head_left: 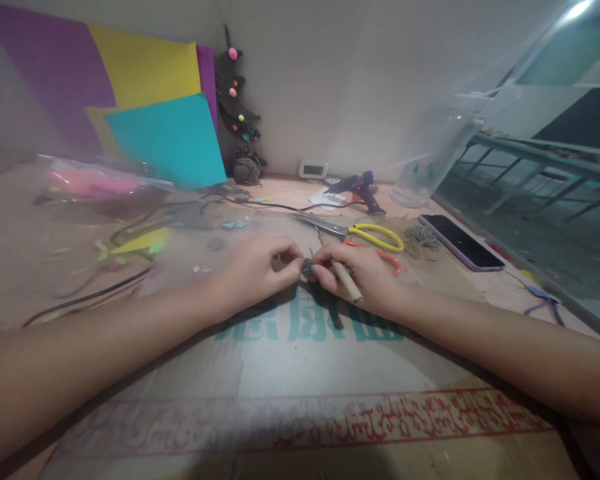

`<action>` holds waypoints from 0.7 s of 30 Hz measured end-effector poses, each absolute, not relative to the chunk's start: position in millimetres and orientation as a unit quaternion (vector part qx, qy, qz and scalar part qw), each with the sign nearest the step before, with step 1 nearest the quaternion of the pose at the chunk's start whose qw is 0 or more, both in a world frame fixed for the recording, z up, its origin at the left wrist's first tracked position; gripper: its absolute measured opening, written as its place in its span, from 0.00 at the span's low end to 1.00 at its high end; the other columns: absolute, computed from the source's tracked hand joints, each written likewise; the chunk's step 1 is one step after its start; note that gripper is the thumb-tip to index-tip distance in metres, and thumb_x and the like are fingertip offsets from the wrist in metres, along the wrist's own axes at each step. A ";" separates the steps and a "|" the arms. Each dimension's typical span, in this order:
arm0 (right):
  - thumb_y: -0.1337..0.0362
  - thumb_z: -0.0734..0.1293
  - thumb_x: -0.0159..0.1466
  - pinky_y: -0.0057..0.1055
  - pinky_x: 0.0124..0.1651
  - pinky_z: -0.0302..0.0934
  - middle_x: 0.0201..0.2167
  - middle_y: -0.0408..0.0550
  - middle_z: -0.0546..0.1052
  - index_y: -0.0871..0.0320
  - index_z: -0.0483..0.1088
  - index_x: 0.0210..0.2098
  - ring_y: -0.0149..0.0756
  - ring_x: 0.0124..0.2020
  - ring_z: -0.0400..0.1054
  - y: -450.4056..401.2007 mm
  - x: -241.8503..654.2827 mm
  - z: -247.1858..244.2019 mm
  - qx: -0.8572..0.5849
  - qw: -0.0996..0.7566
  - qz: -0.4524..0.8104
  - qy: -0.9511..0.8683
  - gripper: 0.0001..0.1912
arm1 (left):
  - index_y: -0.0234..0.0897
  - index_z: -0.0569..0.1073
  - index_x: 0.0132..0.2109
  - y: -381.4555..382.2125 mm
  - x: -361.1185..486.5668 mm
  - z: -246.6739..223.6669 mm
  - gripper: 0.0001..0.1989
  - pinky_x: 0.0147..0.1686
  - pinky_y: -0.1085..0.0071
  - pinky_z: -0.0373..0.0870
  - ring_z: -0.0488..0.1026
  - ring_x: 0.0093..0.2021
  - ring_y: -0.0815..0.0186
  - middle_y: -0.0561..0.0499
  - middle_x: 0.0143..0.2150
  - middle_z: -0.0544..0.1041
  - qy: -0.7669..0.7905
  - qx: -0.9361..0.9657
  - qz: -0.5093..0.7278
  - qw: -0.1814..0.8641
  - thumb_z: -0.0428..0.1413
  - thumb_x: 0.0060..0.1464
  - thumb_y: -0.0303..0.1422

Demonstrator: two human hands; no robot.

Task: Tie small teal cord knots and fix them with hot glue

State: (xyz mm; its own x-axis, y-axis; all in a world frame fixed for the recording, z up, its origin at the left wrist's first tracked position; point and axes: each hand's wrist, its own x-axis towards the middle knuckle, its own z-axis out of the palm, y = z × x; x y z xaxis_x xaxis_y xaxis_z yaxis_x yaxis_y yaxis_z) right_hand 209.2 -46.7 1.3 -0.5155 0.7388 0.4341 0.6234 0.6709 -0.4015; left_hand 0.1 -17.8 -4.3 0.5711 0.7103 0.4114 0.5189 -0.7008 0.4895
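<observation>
My left hand (265,267) is closed in a pinch on the left side of a small dark grey-green piece (307,269). From the other side, my right hand (370,273) pinches the same piece with its fingertips. A tan, round wooden-looking stick (347,280) lies through the right hand's grip, its blunt end toward me and its narrower end pointing away. Just beyond the right hand are yellow-handled scissors (380,235) and a pair with orange handles (393,263), partly hidden by that hand. Both hands rest over a printed cardboard sheet (290,373).
At the back lie a dark blue glue gun (357,190) and a small white clock-like device (313,170). On the right are a grey string bundle (423,239), a phone (460,243) and a clear plastic cup (420,167). Coloured sheets (167,140) lean on the wall; cables run leftward.
</observation>
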 end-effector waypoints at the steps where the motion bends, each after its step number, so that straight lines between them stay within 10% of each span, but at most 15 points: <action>1: 0.63 0.62 0.64 0.23 0.25 0.51 0.18 0.38 0.67 0.59 0.69 0.33 0.24 0.19 0.58 -46.4 209.2 0.9 -0.389 0.295 0.094 -0.868 0.07 | 0.36 0.75 0.34 -18.3 0.1 -4.2 0.08 0.35 0.70 0.64 0.72 0.35 0.65 0.51 0.33 0.78 0.351 0.873 0.303 0.151 0.53 0.57 0.34; 21: 0.62 0.63 0.64 0.26 0.28 0.62 0.26 0.44 0.78 0.57 0.66 0.33 0.29 0.23 0.70 -48.2 207.8 6.0 -0.455 0.346 0.220 -0.790 0.05 | 0.34 0.76 0.39 -10.1 0.1 -6.4 0.22 0.36 0.66 0.75 0.78 0.36 0.60 0.45 0.35 0.80 0.346 0.737 0.321 0.483 0.50 0.60 0.50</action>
State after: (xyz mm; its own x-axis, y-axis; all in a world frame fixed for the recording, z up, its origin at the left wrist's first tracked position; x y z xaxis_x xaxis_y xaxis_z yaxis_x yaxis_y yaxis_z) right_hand 207.8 -48.2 6.0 -0.3454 0.8723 0.3462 0.5672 0.4879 -0.6635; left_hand 0.1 -10.1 -6.4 0.5542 0.8208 0.1385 0.2011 -0.2934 0.9346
